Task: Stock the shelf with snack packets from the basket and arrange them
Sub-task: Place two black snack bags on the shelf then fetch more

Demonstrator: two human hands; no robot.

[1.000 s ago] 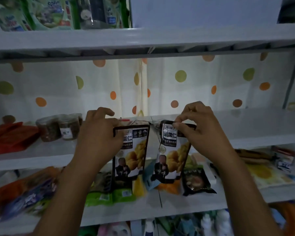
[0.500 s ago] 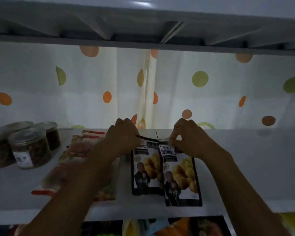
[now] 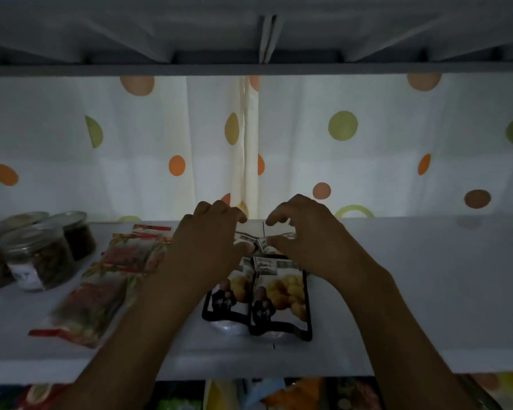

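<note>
Two black-edged snack packets with yellow nuts printed on them lie side by side on the white shelf (image 3: 397,291). The left packet (image 3: 228,294) is partly under my left hand (image 3: 208,247), which pinches its top edge. The right packet (image 3: 282,297) overlaps the left one slightly, and my right hand (image 3: 305,241) pinches its top edge. Both packets' bottom ends point toward me, near the shelf's front edge. The basket is out of view.
Red-and-green snack packets (image 3: 101,279) lie flat to the left of my hands. Several clear jars with dark contents (image 3: 39,258) stand at the far left. A dotted curtain (image 3: 338,143) hangs behind. More packets (image 3: 279,395) show on the shelf below.
Both packets were carried up from in front of the lower shelf and laid flat on this shelf. Since half a second ago my hands slid them slightly further in.
</note>
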